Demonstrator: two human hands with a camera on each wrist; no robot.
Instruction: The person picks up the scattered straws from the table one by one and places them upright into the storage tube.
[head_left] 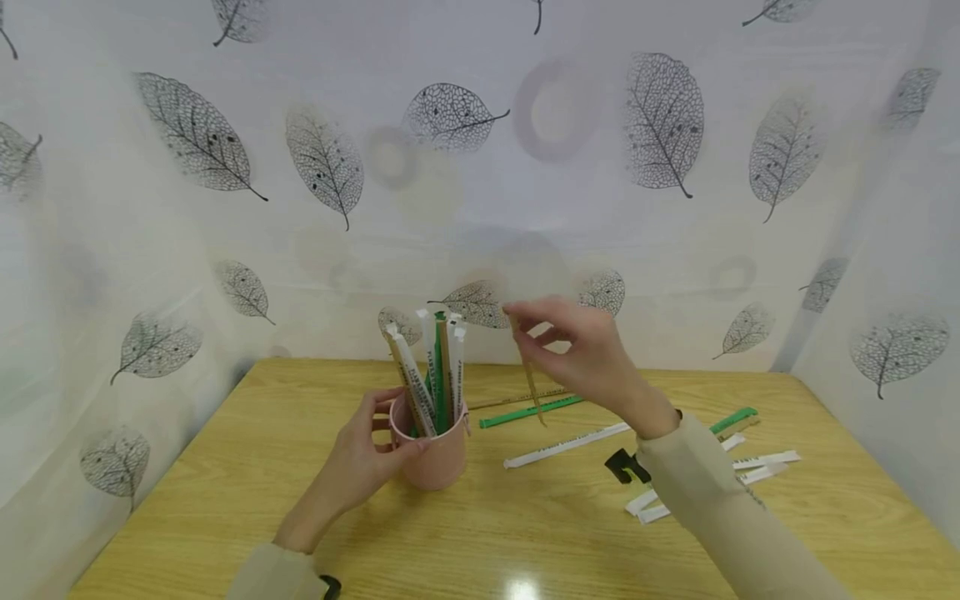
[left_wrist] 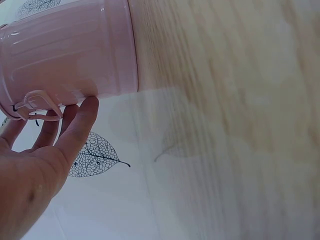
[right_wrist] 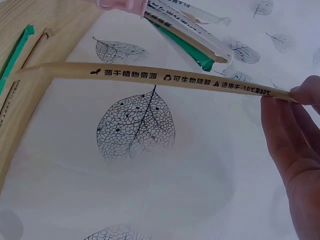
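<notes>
A small pink pail (head_left: pixel 435 468) stands on the table, holding several paper-wrapped straws in white, green (head_left: pixel 441 379) and brown. My left hand (head_left: pixel 358 454) grips it from the left, thumb at the front of the rim and fingers around the side. In the left wrist view, fingertips touch the pail's wall (left_wrist: pixel 70 55) beside its small handle (left_wrist: pixel 42 102). My right hand (head_left: pixel 588 350) pinches one brown paper-wrapped straw (head_left: pixel 528 375) by its upper end, right of the pail. Dark printed characters run along that straw (right_wrist: pixel 160 75) in the right wrist view.
Behind the held straw, a brown wrapped straw (head_left: pixel 498 402) and a green one (head_left: pixel 517 414) lie on the wooden table (head_left: pixel 225 483). Nearer lies a white wrapped straw (head_left: pixel 558 447). Several more, including a white one (head_left: pixel 772 459), are scattered by the right forearm. Leaf-patterned sheeting (head_left: pixel 480 192) surrounds the table.
</notes>
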